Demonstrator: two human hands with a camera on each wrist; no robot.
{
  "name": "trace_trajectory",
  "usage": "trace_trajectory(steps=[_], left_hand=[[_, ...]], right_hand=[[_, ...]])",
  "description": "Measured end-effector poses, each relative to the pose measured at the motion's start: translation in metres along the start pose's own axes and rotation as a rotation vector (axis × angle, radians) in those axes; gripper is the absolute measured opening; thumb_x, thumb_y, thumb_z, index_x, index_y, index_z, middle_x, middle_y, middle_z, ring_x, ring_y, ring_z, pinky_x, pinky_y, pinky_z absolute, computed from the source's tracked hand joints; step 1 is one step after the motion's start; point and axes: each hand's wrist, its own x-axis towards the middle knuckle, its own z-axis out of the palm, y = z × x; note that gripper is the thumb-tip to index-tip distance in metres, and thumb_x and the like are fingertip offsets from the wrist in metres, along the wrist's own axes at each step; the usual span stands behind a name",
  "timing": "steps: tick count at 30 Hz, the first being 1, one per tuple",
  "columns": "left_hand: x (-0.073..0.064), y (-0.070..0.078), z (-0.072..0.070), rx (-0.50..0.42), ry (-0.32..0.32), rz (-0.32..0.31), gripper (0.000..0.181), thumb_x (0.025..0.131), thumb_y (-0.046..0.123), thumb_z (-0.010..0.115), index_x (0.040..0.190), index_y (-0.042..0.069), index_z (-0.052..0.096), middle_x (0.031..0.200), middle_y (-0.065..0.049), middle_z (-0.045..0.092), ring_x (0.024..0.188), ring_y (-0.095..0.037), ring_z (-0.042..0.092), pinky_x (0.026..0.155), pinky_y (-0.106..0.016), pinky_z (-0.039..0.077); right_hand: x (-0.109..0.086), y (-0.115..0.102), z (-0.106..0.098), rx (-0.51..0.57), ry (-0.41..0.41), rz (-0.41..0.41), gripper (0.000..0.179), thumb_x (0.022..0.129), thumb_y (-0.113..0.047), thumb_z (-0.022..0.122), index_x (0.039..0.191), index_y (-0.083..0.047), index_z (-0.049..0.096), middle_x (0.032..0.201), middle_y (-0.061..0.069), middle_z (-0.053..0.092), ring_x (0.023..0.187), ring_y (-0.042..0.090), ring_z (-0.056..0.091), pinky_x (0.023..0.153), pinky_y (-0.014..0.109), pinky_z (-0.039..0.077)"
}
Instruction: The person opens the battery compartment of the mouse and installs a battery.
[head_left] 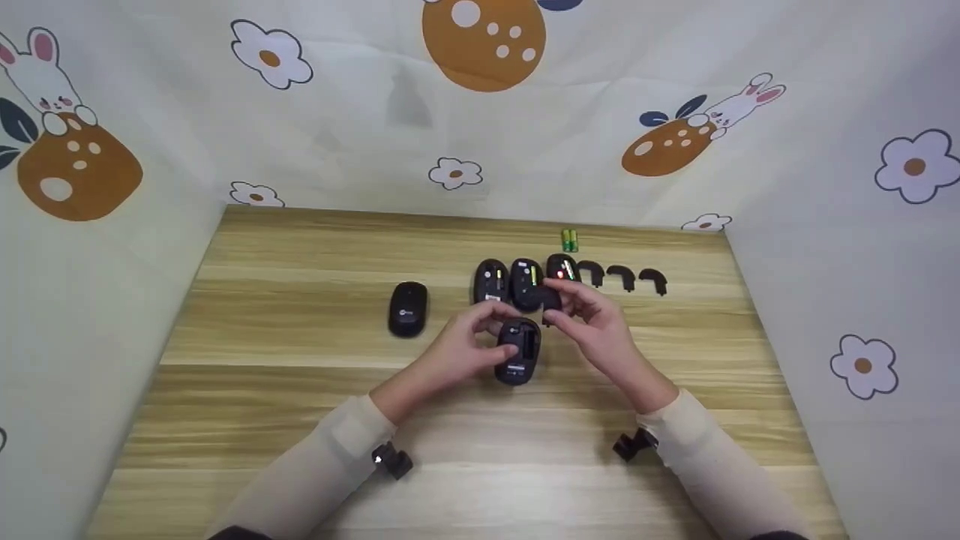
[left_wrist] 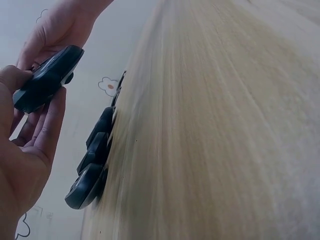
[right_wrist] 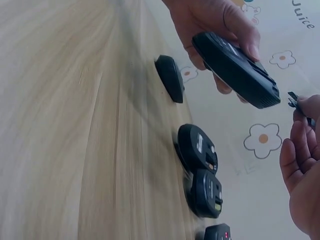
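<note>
My left hand (head_left: 471, 339) grips a black computer mouse (head_left: 517, 371), underside up, with its battery slot uncovered. The thumb lies across the mouse's underside, and the mouse is held above the table in both wrist views. Just to the right, my right hand (head_left: 600, 330) pinches a black battery cover (head_left: 551, 300) between thumb and fingers, apart from the mouse. Behind the hands, three mice lie underside up in a row: a left one (head_left: 491, 277), a middle one (head_left: 525, 274) and a right one (head_left: 561, 265) with a red light.
Three curved black battery covers (head_left: 620, 277) lie right of the row. Two green batteries (head_left: 570, 241) lie behind it. Another black mouse (head_left: 408, 309) rests top side up on the left. Patterned cloth walls (head_left: 360, 150) enclose the wooden table (head_left: 300, 420) at back and sides.
</note>
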Motion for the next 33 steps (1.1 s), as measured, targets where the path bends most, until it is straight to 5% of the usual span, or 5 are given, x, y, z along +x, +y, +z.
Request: trace_trajectory(steps=[13, 33], left_hand=[[0.000, 0.000, -0.001, 0.001, 0.004, -0.032, 0.048, 0.091, -0.001, 0.085, 0.134, 0.011, 0.070, 0.124, -0.004, 0.074, 0.107, -0.025, 0.071, 0.096, -0.054, 0.063], [0.000, -0.004, -0.002, -0.011, 0.006, -0.028, 0.046, 0.091, 0.001, 0.086, 0.133, 0.012, 0.071, 0.123, -0.004, 0.073, 0.106, -0.026, 0.070, 0.100, -0.056, 0.060]], right_hand=[[0.004, 0.019, -0.041, 0.000, 0.076, 0.043, 0.044, 0.092, 0.011, 0.082, 0.134, 0.006, 0.072, 0.095, 0.016, 0.075, 0.084, 0.017, 0.069, 0.074, 0.023, 0.059], [0.010, 0.046, -0.128, -0.144, 0.135, 0.141, 0.041, 0.096, 0.009, 0.080, 0.136, 0.006, 0.072, 0.100, 0.026, 0.072, 0.082, 0.012, 0.069, 0.074, 0.019, 0.059]])
